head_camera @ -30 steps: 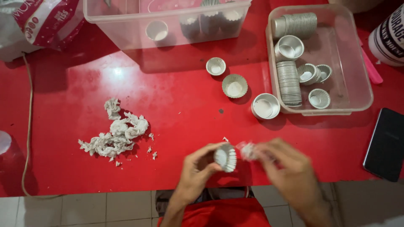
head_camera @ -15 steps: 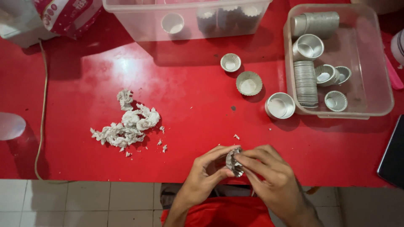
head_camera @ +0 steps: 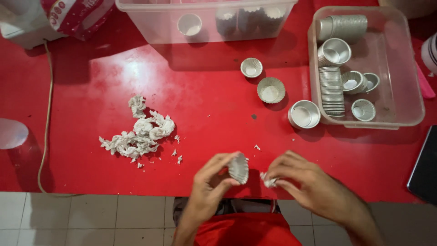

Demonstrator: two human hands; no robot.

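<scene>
Compared with half a second before, hands had parted: left hand [head_camera: 211, 184] pinched the fluted metal cup [head_camera: 238, 168] above the red table's [head_camera: 205, 105] near edge, right hand [head_camera: 306, 184] fingertips nipped a torn paper scrap [head_camera: 267, 180], suggesting the liner was coming free.

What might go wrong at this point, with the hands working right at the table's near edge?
The left hand holds a fluted cup and the right hand a torn paper scrap, both over the red table edge, so either might drop to the floor. Loose bits near the scrap pile may scatter if brushed.
</scene>
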